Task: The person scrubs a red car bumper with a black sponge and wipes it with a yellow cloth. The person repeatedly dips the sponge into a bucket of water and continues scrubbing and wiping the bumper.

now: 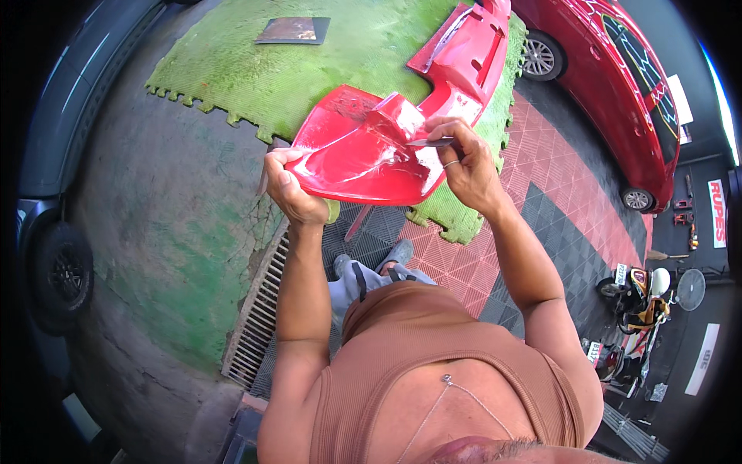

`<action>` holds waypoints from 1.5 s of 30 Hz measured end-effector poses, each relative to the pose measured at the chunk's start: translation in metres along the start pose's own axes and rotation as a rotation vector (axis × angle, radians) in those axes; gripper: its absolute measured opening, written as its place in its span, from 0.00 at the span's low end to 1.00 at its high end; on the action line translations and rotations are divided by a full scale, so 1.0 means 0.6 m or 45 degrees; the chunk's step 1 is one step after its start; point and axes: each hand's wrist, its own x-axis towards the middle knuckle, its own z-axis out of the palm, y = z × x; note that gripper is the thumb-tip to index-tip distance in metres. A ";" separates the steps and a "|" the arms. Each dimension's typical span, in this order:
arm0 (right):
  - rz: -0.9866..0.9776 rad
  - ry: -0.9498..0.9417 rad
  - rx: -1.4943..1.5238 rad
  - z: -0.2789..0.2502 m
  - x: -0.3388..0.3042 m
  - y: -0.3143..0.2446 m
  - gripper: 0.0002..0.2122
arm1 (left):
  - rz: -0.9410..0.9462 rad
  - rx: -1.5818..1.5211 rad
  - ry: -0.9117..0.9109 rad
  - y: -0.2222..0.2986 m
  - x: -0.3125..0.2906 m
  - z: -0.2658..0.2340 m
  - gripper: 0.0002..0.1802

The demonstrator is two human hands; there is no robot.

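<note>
Panel (359,158) in left hand (294,188), green mat (224,69), tiled floor (533,147), red car (607,85)

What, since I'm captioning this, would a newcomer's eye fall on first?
Likely the glossy, curved red panel at centre: the left hand grips its left edge, the right hand holds a thin grey tool over it. Beyond lies a green, puzzle-edged mat; a red car stands at upper right.
</note>
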 end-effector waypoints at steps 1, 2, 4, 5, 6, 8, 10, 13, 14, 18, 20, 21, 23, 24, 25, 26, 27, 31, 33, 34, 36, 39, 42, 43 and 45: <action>0.140 -0.034 0.006 -0.004 0.002 0.000 0.11 | -0.017 0.014 -0.013 0.002 -0.003 -0.003 0.28; 0.279 -0.068 0.010 -0.008 0.002 -0.001 0.11 | -0.034 0.028 -0.025 0.004 -0.004 -0.006 0.28; 0.473 -0.126 -0.019 -0.005 0.008 -0.012 0.11 | -0.056 0.017 -0.032 0.012 0.001 -0.005 0.28; 0.526 -0.150 -0.051 0.002 0.015 -0.028 0.11 | -0.067 0.013 -0.038 0.016 0.002 -0.005 0.28; 0.579 -0.175 -0.084 0.012 0.020 -0.038 0.12 | -0.088 -0.011 -0.051 0.017 0.000 -0.008 0.28; 0.336 -0.132 -0.364 0.029 0.018 -0.032 0.16 | -0.129 -0.071 -0.081 0.021 -0.003 -0.011 0.27; 0.268 -0.118 -0.560 0.042 0.025 -0.021 0.18 | -0.030 0.034 -0.112 0.039 -0.010 -0.007 0.27; 0.306 -0.023 -0.606 0.068 0.050 -0.012 0.21 | 0.008 0.035 -0.152 0.037 -0.009 -0.013 0.27; 0.304 -0.010 -0.616 0.076 0.058 -0.013 0.22 | -0.002 0.010 -0.168 0.037 -0.010 -0.014 0.28; 0.124 0.124 -0.718 0.117 0.080 -0.022 0.23 | 0.010 0.063 -0.203 0.040 -0.005 -0.020 0.27; 0.219 0.102 -0.690 0.109 0.054 -0.007 0.23 | 0.027 0.059 -0.197 0.040 0.000 -0.025 0.26; 0.264 0.089 -0.677 0.103 0.044 -0.003 0.22 | 0.011 0.029 -0.199 0.039 -0.001 -0.026 0.26; 0.256 0.105 -0.664 0.094 0.035 -0.001 0.22 | -0.052 -0.003 -0.206 0.040 -0.008 -0.023 0.26; 0.253 0.113 -0.657 0.093 0.034 -0.001 0.22 | -0.065 -0.010 -0.216 0.038 -0.007 -0.024 0.27; 0.191 0.127 -0.732 0.097 0.044 -0.005 0.21 | -0.085 -0.017 -0.246 0.039 -0.007 -0.024 0.27; 0.155 0.147 -0.731 0.106 0.059 -0.010 0.21 | -0.092 -0.028 -0.271 0.040 -0.003 -0.023 0.28; 0.119 0.167 -0.731 0.116 0.071 -0.014 0.21 | -0.129 -0.038 -0.275 0.049 -0.002 -0.025 0.27; 0.183 0.218 -0.664 0.114 0.040 -0.001 0.20 | -0.026 0.064 -0.292 0.048 0.007 -0.036 0.27; 0.189 0.259 -0.621 0.107 0.027 0.014 0.20 | -0.018 0.041 -0.263 0.044 0.003 -0.029 0.27; 0.154 0.255 -0.661 0.108 0.037 0.009 0.20 | -0.021 0.039 -0.267 0.042 0.002 -0.027 0.27; 0.101 0.252 -0.723 0.117 0.073 -0.008 0.20 | -0.029 0.048 -0.296 0.043 0.004 -0.030 0.27; 0.123 0.307 -0.679 0.108 0.079 0.010 0.20 | -0.062 0.016 -0.316 0.044 0.009 -0.034 0.26; 0.272 0.289 -0.516 0.085 0.040 0.012 0.20 | -0.031 0.029 -0.298 0.043 0.014 -0.032 0.25; 0.301 0.266 -0.426 0.081 0.020 -0.002 0.20 | -0.021 0.043 -0.302 0.043 0.011 -0.032 0.25; 0.258 0.243 -0.355 0.090 0.006 0.007 0.20 | 0.005 0.054 -0.288 0.041 0.010 -0.030 0.25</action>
